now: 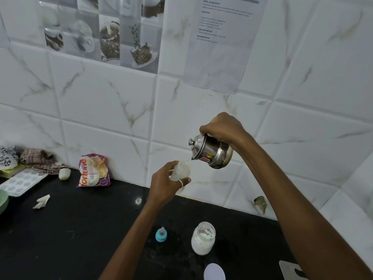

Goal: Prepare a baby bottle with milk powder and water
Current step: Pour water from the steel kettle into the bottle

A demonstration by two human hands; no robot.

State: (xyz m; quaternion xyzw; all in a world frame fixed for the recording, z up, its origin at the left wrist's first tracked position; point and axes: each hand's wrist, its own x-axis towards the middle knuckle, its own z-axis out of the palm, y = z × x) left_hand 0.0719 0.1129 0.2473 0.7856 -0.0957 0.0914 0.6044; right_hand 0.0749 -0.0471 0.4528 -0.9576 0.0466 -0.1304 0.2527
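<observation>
My left hand [164,183] holds a clear baby bottle [181,170] up above the black counter [80,229], its mouth tilted toward the right. My right hand [222,128] grips a small steel pot with a lid [212,153] from above and tips it left. A thin stream of water runs from the pot's spout into the bottle's mouth. On the counter below stand the bottle's blue teat cap [161,234] and an open glass jar of white powder [203,238]. The jar's white lid [214,272] lies at the bottom edge.
A "Fortune" flour packet [93,170] leans on the tiled wall. At the far left are a white ice tray [22,181], a small white cup [64,174], crumpled cloths [38,159], a green bowl's edge [3,201] and a scrap of paper [41,201]. A printed sheet [220,41] hangs on the wall.
</observation>
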